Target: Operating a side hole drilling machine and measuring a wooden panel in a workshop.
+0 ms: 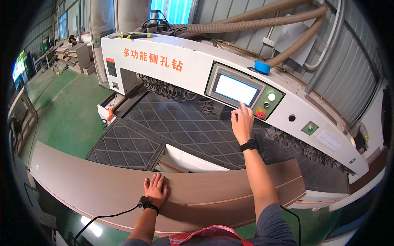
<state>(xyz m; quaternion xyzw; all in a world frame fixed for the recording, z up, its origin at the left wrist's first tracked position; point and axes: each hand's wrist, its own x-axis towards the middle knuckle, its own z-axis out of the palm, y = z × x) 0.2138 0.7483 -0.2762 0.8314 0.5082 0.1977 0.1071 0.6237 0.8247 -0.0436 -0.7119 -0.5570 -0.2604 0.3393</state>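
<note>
Lying along the near side of the dark bed point(180, 119), a flat brown panel point(102, 178) is stretching its long axis from left to right, one pale line point(221, 201) running along its right part. The left hand point(155, 191) is resting flat on it, slightly spread, gripping nothing. The right hand point(243, 121), empty, half-curled, is pointing its index finger at the screen point(234, 87).

Brightly lit, washed-out screen point(236, 88), fisheye-bent edges

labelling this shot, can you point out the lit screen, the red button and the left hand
Lit screen point(236, 89): head view, middle of its face
Red button point(260, 113): head view, its cap
Left hand point(155, 191): head view, its back
</note>
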